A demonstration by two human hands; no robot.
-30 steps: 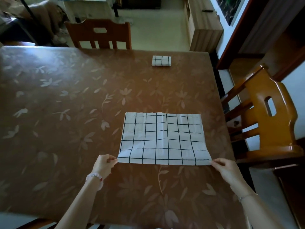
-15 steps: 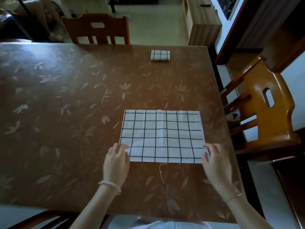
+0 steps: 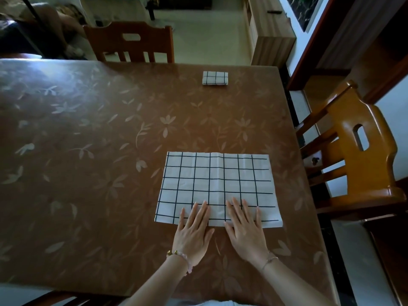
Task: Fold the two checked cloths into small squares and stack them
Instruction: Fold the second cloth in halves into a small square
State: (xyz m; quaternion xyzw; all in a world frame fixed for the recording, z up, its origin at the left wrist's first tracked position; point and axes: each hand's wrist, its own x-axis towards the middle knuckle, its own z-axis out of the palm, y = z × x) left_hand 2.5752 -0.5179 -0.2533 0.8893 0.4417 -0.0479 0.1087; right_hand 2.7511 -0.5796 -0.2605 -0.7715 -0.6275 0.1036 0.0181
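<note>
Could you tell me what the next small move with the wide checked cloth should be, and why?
Probably sweep both palms apart along the near edge to flatten it. The left hand and right hand lie flat, side by side, mid-edge on the white black-checked rectangular cloth, far wider than the small folded checked square across the brown table.

Home dining room: table [image 3: 110, 151], wooden chairs [image 3: 132, 40].

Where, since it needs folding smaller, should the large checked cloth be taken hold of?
Probably pinch the two left corners of the large checked cloth, coming from its left: it lies flat on the table, wider than deep, so that short edge folds across.
</note>
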